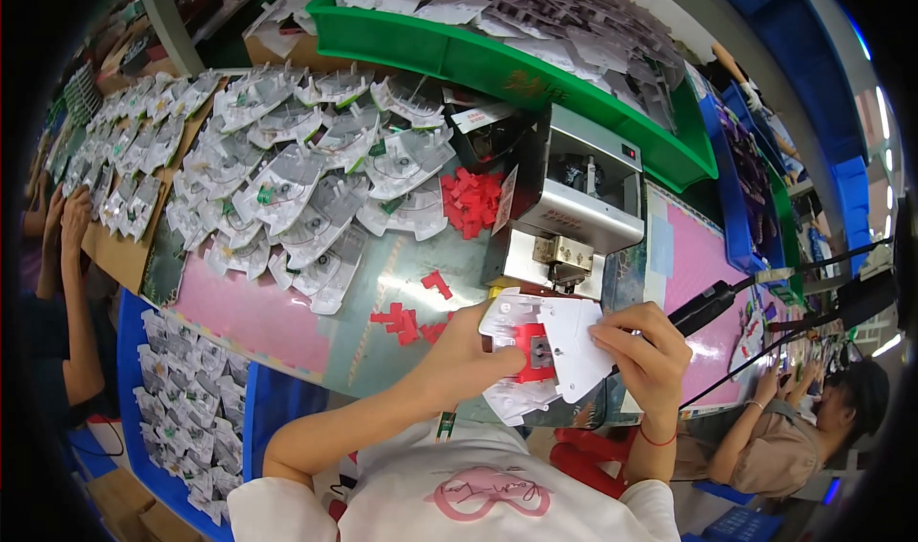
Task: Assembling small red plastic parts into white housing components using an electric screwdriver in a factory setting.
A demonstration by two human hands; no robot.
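Observation:
Close to my body, a white moulded plastic housing (521, 403) is held up between my hands. A red part (532, 339) with a small grey block sits in its middle. Next to it, partly covering the housing, is a flat white plastic panel (574, 351) with small holes. My left hand (475, 351) is closed round the housing's left side, its thumb on the red part. With thumb and fingers my right hand (648, 349) pinches the panel's right edge. Whether the panel touches the housing I cannot tell. Behind them stands a metal bench machine (583, 184).
Loose red parts (402, 322) and a red pile (470, 203) lie on the table. White assemblies (296, 188) crowd the left. A green bin (430, 50) of white panels stands behind. A blue crate (253, 418) sits lower left; a black tool (703, 308) is at right. Co-workers sit both sides.

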